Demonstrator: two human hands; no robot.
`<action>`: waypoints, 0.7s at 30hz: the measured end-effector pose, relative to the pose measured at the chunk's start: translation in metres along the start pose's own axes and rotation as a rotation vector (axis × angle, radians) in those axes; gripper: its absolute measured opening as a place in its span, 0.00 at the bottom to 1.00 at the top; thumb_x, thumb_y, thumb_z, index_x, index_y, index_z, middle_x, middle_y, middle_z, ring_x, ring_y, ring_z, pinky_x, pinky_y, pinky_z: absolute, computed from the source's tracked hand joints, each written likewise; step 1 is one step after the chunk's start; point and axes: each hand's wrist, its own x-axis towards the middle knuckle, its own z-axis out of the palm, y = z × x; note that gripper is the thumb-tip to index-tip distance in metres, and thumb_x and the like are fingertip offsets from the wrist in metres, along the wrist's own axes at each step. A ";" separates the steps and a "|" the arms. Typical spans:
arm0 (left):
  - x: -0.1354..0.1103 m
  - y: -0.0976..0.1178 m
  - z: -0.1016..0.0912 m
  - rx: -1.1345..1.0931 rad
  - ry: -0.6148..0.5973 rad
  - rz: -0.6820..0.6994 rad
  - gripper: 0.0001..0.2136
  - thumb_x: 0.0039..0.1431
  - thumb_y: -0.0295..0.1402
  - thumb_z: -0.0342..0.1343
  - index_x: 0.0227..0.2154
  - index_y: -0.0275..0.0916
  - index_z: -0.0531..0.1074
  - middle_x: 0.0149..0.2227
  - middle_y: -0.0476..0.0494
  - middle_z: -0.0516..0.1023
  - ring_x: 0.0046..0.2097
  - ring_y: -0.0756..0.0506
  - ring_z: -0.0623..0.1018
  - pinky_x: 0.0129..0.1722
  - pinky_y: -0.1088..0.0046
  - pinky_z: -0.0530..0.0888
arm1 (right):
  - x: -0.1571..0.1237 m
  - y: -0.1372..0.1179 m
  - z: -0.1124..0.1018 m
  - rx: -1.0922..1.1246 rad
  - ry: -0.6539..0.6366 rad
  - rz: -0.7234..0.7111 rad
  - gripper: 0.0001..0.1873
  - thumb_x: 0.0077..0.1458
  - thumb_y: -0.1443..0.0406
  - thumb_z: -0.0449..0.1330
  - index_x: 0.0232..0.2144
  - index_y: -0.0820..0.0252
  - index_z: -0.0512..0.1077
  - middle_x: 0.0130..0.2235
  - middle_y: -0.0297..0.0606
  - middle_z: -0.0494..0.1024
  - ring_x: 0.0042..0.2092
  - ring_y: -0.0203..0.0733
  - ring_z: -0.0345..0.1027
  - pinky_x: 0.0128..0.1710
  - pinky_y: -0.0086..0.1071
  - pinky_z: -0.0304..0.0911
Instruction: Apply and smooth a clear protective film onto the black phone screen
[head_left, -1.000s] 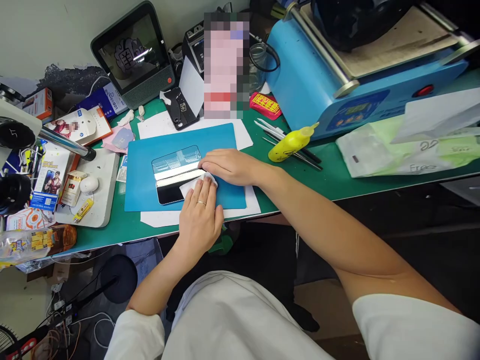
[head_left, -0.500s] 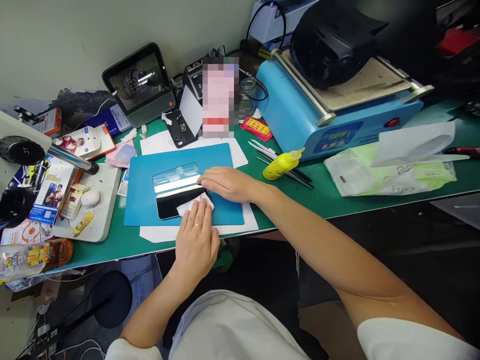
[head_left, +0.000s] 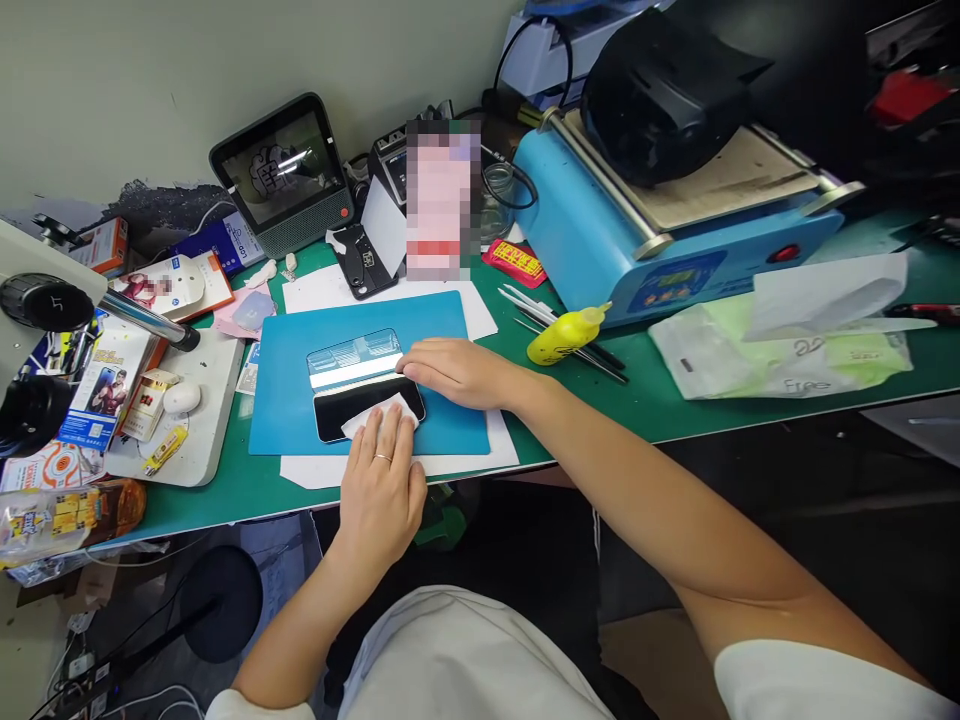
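Note:
A dark phone (head_left: 341, 408) lies on a blue mat (head_left: 285, 390) with a clear film (head_left: 352, 356) partly lifted over its far half. My left hand (head_left: 381, 478) lies flat, fingers together, pressing a white wipe (head_left: 375, 414) onto the phone's near edge. My right hand (head_left: 454, 370) rests at the phone's right end, fingers curled against the film's edge and the phone.
A yellow squeeze bottle (head_left: 566, 331) and thin tools (head_left: 540, 308) lie right of the mat. A blue machine (head_left: 675, 240) stands behind. A small screen (head_left: 283, 180), boxes (head_left: 105, 370) and a white tray (head_left: 202, 400) crowd the left. A plastic bag (head_left: 780, 350) lies far right.
My left hand has slid the wipe leftward along the phone. The right hand stayed at the phone's right end. The view shifted, tilting up.

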 end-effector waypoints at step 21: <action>-0.044 -0.033 -0.016 0.015 0.118 -0.257 0.26 0.80 0.34 0.50 0.76 0.41 0.60 0.72 0.28 0.72 0.76 0.31 0.70 0.74 0.42 0.70 | -0.001 -0.002 -0.004 0.035 -0.033 0.030 0.31 0.77 0.48 0.42 0.46 0.58 0.80 0.47 0.50 0.84 0.49 0.56 0.75 0.53 0.49 0.67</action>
